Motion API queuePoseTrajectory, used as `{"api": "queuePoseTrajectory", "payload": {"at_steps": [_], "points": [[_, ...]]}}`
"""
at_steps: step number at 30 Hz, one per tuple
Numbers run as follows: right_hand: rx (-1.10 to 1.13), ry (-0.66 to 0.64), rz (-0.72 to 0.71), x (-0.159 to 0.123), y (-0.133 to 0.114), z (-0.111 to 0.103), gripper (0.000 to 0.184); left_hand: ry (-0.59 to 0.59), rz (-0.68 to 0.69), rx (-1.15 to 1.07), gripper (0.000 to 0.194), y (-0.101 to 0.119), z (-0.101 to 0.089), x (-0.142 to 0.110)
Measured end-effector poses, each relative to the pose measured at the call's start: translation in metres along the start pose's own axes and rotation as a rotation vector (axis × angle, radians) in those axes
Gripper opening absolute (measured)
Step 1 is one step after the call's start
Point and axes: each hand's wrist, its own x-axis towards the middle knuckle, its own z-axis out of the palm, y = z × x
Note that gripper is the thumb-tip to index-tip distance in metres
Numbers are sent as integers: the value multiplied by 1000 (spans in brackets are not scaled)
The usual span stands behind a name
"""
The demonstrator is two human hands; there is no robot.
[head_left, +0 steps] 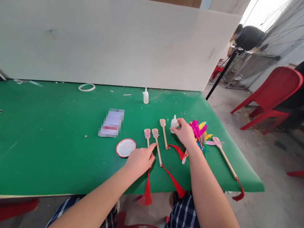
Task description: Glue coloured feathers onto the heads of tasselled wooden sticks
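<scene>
My right hand (185,133) has its thumb and index finger closed around a small white squeeze bottle (174,122) with a pointed tip, standing upright on the green table. My left hand (140,159) lies over a wooden stick (148,141) with a pinkish flower-like head; its fingers are closed and hide the stick's lower part. Below the hand hangs a red tassel (147,191). The left fingertip touches a second tasselled stick (159,151). A third such stick (165,135) lies between the hands. Colourful feathers (199,132) are just right of my right hand.
Another tasselled stick (228,161) lies near the table's right edge. A round white lid-like disc (126,148), a blurred packet (111,123), a second white bottle (146,96) and a tape ring (86,87) are on the table (55,147). A white panel (108,39) stands behind.
</scene>
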Motion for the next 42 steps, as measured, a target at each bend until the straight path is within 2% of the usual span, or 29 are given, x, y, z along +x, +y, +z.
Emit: {"api": "queuePoseTrajectory", "payload": {"at_steps": [3,5,9,13,16,19,22,24,26,29,31,37,40,42], "points": [[-185,-14,76,4,-7,9,38,14,7,7,45,0,1,0],[-229,-20,75,3,-7,6,46,7,4,6,46,1,0,-1],[-84,55,10,-5,4,-21,60,-11,-15,-24,50,1,-7,-3],[-55,165,162,-12,26,-53,31,113,-70,-37,48,-11,-19,-4],[-159,120,276,-14,39,-65,32,244,-14,-45,45,-26,-26,-2],[-205,127,351,-15,41,-66,37,299,76,18,46,-42,-25,1],[-269,185,387,-16,36,-59,53,247,52,78,49,-53,-19,5],[-347,148,384,-15,32,-52,66,201,38,98,50,-56,-16,6],[-387,73,362,-14,31,-45,71,196,47,106,50,-54,-15,6],[-334,13,325,-12,37,-43,61,266,111,76,45,-41,-16,4],[-264,15,319,-11,43,-46,53,296,178,27,40,-24,-17,3],[-30,81,329,-10,60,-58,34,186,428,-16,40,51,-9,17],[-10,157,319,-10,73,-60,34,146,454,24,31,81,-2,31],[-6,187,307,-9,81,-60,38,123,436,56,26,93,2,39]]}}
